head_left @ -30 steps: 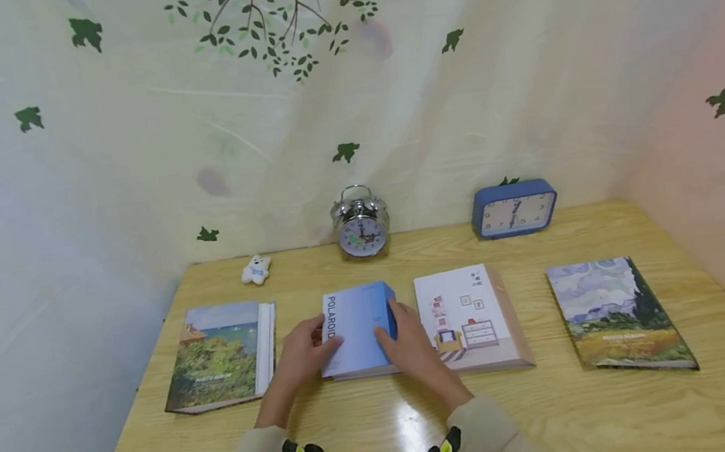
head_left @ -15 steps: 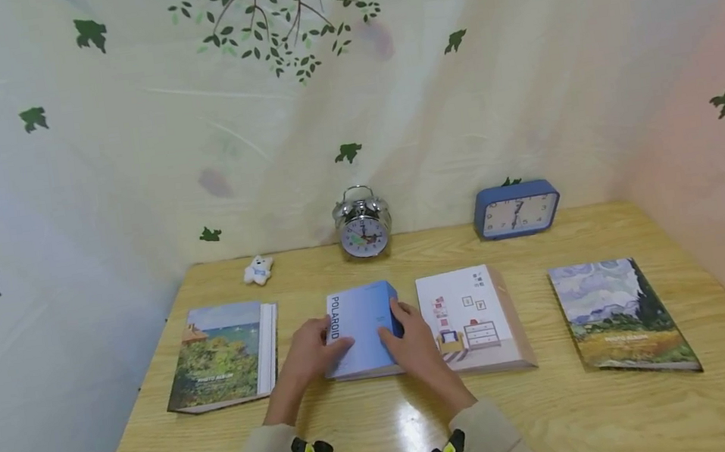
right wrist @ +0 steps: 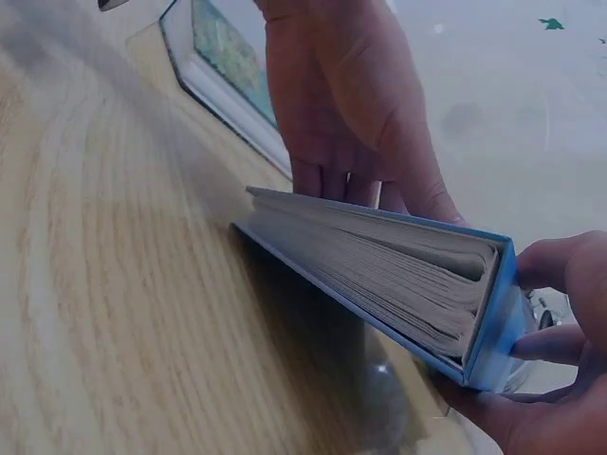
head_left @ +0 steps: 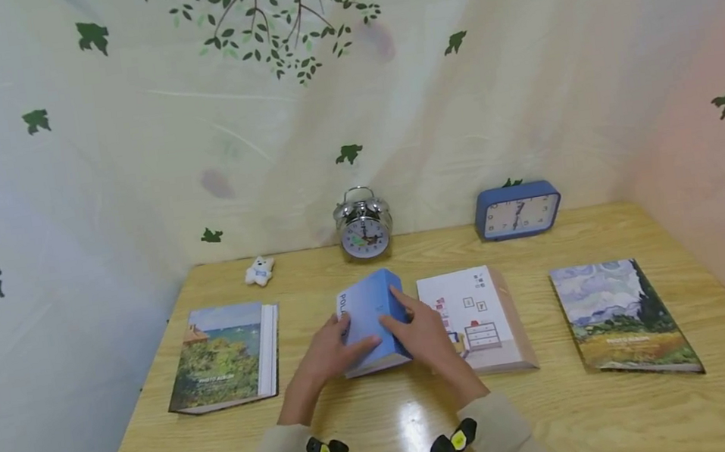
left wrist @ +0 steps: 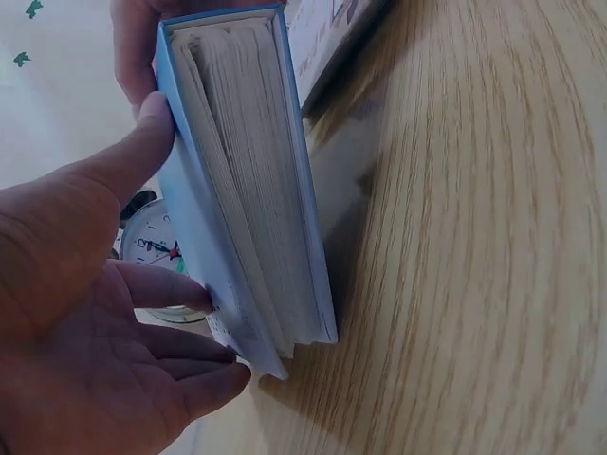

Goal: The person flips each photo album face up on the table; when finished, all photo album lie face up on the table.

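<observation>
A thick blue photo album lettered "POL…" is tilted, its spine raised off the table and its page-side edge low. My right hand grips the spine, thumb on the front cover, as the right wrist view shows with the fingers around the spine. My left hand lies at the opposite side. Its thumb rests on the cover and its fingertips touch the cover near the page edge in the left wrist view. White page ends face the wrist cameras.
A seaside-cover album lies left, a white album close on the right, a landscape-cover album farther right. Along the back of the wooden table stand a bear figure, a silver alarm clock and a blue clock.
The blue album has gone from lying flat to tilted, its spine side lifted and turned slightly. My left hand has shifted right, its thumb farther over the cover. The other albums stay put.
</observation>
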Motion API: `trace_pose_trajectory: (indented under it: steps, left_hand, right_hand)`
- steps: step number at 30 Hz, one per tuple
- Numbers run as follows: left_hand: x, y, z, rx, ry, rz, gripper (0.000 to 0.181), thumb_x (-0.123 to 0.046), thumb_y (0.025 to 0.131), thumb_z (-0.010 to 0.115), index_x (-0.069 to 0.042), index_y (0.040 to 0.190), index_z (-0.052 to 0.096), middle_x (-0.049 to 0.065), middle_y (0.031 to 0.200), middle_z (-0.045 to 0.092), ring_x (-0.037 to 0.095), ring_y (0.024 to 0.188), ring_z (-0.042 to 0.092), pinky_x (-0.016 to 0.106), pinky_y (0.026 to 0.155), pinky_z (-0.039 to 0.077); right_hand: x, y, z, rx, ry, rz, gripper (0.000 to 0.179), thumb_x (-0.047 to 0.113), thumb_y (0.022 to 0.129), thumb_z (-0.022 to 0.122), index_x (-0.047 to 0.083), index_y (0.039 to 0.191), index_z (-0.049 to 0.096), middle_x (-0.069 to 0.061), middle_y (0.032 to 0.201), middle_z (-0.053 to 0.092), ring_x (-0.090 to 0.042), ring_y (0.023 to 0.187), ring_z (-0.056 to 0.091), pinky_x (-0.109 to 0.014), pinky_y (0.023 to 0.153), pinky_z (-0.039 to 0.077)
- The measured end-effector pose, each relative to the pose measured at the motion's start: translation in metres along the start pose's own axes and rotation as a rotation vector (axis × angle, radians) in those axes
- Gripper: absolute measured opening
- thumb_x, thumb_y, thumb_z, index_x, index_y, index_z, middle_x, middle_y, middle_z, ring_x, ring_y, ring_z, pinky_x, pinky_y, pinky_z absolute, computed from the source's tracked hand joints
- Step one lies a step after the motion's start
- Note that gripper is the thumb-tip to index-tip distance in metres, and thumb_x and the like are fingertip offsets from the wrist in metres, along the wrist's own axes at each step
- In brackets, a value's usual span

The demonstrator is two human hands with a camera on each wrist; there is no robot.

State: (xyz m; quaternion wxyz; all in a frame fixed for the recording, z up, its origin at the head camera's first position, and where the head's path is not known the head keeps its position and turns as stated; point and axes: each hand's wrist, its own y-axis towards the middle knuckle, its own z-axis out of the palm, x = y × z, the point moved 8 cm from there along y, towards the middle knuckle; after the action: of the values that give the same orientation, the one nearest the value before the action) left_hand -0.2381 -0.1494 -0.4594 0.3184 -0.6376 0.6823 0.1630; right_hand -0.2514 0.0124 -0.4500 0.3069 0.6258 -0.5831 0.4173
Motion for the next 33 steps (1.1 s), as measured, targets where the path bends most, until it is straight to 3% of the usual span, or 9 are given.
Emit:
trace_pose_trajectory:
  steps: [7, 15, 19, 22, 26, 33]
  left_hand:
    - [-0.006, 0.003, 0.0, 0.018, -0.083, 0.058, 0.081, -0.057, 0.09, 0.056, -0.004, 0.148, 0.034, 0.023, 0.153, 0.029, 0.039, 0.14, 0.03, 0.052, 0.113, 0.029]
    - [-0.006, 0.003, -0.005, 0.053, -0.325, 0.102, 0.066, -0.051, 0.093, 0.054, -0.02, 0.149, 0.036, 0.013, 0.15, 0.039, 0.034, 0.133, 0.044, 0.05, 0.106, 0.04]
    - [-0.011, 0.0, -0.014, 0.071, -0.482, 0.149, 0.061, -0.047, 0.094, 0.055, -0.031, 0.149, 0.032, 0.005, 0.152, 0.038, 0.029, 0.132, 0.046, 0.045, 0.103, 0.045]
    - [-0.016, -0.003, -0.025, 0.081, -0.554, 0.193, 0.06, -0.041, 0.096, 0.055, -0.033, 0.149, 0.03, 0.007, 0.153, 0.035, 0.03, 0.132, 0.047, 0.041, 0.099, 0.049]
    - [-0.016, -0.007, -0.036, 0.08, -0.58, 0.199, 0.06, -0.037, 0.097, 0.054, -0.03, 0.151, 0.028, 0.012, 0.153, 0.034, 0.032, 0.132, 0.046, 0.041, 0.097, 0.05]
    - [-0.006, -0.012, -0.048, 0.053, -0.577, 0.156, 0.059, -0.035, 0.099, 0.052, -0.028, 0.151, 0.026, 0.018, 0.151, 0.035, 0.036, 0.13, 0.047, 0.04, 0.095, 0.051]
  right_hand:
    - [0.008, -0.003, -0.015, -0.035, 0.104, -0.053, 0.059, 0.035, 0.093, 0.062, 0.014, 0.144, 0.044, -0.014, 0.144, 0.048, -0.033, 0.118, 0.059, -0.041, 0.087, 0.055]
    - [0.02, -0.005, -0.021, -0.028, 0.166, -0.109, 0.055, 0.025, 0.094, 0.062, 0.015, 0.144, 0.044, -0.016, 0.131, 0.059, -0.031, 0.113, 0.062, -0.041, 0.091, 0.053]
    - [0.031, -0.005, -0.019, -0.002, 0.175, -0.141, 0.053, 0.022, 0.094, 0.062, 0.014, 0.144, 0.044, -0.016, 0.132, 0.059, -0.032, 0.115, 0.061, -0.042, 0.092, 0.052]
    - [0.041, -0.005, -0.015, 0.013, 0.17, -0.164, 0.052, 0.021, 0.094, 0.061, 0.013, 0.143, 0.046, -0.015, 0.132, 0.059, -0.031, 0.115, 0.061, -0.041, 0.093, 0.052]
    - [0.052, -0.004, -0.006, 0.026, 0.186, -0.182, 0.051, 0.021, 0.094, 0.061, 0.01, 0.141, 0.048, -0.014, 0.131, 0.06, -0.031, 0.117, 0.06, -0.04, 0.094, 0.052]
    - [0.066, -0.005, 0.013, 0.055, 0.226, -0.254, 0.052, 0.019, 0.096, 0.059, 0.004, 0.143, 0.043, -0.016, 0.138, 0.053, -0.03, 0.123, 0.055, -0.04, 0.099, 0.048]
